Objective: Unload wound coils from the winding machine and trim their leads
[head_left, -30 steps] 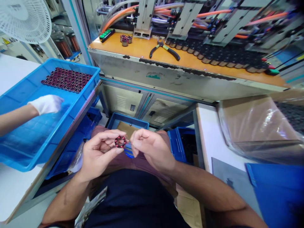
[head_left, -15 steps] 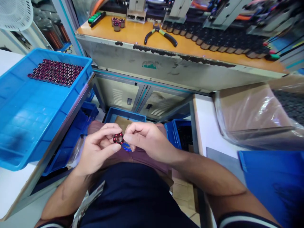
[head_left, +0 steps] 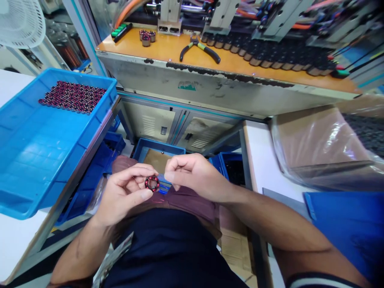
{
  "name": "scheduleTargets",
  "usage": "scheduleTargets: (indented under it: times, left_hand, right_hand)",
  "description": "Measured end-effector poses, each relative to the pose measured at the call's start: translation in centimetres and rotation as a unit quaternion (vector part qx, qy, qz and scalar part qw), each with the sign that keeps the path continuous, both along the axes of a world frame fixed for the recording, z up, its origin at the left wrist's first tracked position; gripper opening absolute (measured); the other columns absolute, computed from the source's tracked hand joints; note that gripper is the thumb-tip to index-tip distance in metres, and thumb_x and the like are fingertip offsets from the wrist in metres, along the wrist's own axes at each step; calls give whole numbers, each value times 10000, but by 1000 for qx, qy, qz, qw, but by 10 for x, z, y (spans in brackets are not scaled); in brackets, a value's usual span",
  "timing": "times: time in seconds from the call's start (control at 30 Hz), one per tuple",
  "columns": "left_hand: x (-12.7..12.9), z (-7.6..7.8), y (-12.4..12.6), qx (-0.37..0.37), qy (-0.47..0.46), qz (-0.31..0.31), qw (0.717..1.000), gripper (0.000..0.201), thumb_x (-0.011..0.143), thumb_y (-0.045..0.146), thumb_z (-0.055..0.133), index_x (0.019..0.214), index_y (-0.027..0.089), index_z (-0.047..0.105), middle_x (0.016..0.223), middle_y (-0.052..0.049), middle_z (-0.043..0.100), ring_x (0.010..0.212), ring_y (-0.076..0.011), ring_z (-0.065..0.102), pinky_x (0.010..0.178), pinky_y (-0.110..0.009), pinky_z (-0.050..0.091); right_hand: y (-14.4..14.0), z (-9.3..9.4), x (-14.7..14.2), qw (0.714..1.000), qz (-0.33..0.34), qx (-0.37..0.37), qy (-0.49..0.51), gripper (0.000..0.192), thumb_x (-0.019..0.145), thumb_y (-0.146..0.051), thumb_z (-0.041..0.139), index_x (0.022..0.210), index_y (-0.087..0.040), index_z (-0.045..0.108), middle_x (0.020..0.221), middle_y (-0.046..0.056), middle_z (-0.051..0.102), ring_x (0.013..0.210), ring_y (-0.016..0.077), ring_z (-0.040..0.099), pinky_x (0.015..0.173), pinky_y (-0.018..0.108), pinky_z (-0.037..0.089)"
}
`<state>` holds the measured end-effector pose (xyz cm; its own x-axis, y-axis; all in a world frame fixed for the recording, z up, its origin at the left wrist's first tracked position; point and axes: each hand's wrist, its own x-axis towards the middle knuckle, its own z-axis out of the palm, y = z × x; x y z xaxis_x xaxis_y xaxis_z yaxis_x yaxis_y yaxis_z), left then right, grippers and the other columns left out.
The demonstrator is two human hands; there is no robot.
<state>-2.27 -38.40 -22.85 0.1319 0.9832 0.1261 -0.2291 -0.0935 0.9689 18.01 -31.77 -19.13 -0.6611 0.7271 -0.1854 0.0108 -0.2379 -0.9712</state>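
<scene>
Over my lap, my left hand [head_left: 127, 192] pinches a small ring-shaped motor stator [head_left: 152, 183] by its edge between thumb and fingers. Dark red wire windings run round the ring, and its open centre faces up toward me. My right hand [head_left: 192, 176] is just to the right of the stator, apart from it. Its thumb presses against its curled fingers, and whatever sits in that pinch is too small to make out. A bright blue item [head_left: 163, 189] shows between and below the hands; I cannot tell what it is.
At left, a blue tray [head_left: 39, 148] holds packed rows of wound stators [head_left: 75, 96]. Pliers [head_left: 199, 50], a few stators [head_left: 146, 39] and a row of black-topped parts [head_left: 270, 56] are on the orange machine ledge. A plastic-lined carton [head_left: 324, 140] and a blue bin [head_left: 345, 224] stand right.
My right hand has drawn away from the stator to the right, opening a gap. The stator stays in my left hand, slightly lower and more fully visible.
</scene>
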Motion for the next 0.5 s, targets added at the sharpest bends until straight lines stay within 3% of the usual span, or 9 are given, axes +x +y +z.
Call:
scheduleTargets:
  times: [0.1, 0.2, 0.3, 0.4, 0.5]
  left_hand:
    - [-1, 5, 0, -21, -5, -16, 1000, 279, 740, 205, 809, 1013, 246, 773, 1056, -97, 726, 916, -220, 717, 801, -338, 617]
    - [3, 10, 0, -56, -33, -54, 996, 273, 733, 195, 814, 999, 248, 779, 1058, -89, 734, 876, -216, 731, 778, -337, 623]
    - [9, 17, 0, -103, -73, -84, 988, 278, 719, 167, 819, 985, 242, 782, 884, -55, 750, 685, -161, 715, 616, -262, 607]
    - [12, 23, 0, -131, -84, -91, 984, 236, 700, 146, 826, 929, 186, 789, 688, -17, 705, 522, -92, 629, 502, -178, 537]
    - [10, 23, -1, -130, -73, -70, 986, 241, 692, 128, 826, 927, 169, 792, 736, -30, 725, 550, -92, 638, 528, -176, 539]
  right_hand:
    - [8, 4, 4, 999, 13, 51, 2, 251, 764, -366, 780, 765, -158, 639, 644, -29, 588, 574, 85, 515, 537, 209, 427]
    - [17, 12, 0, 985, 55, 161, 23, 194, 788, -288, 767, 885, -155, 665, 781, -9, 627, 676, 93, 558, 618, 216, 477]
    - [25, 16, -8, 957, 121, 262, 33, 83, 832, -213, 727, 824, -147, 677, 836, 1, 619, 759, 103, 585, 705, 236, 499]
    - [28, 15, -15, 943, 143, 299, 31, 56, 836, -119, 693, 787, -135, 670, 842, -1, 612, 788, 104, 598, 743, 243, 492]
    - [28, 12, -19, 943, 130, 304, 25, 70, 834, -86, 675, 775, -119, 660, 805, -6, 602, 750, 91, 580, 714, 226, 466]
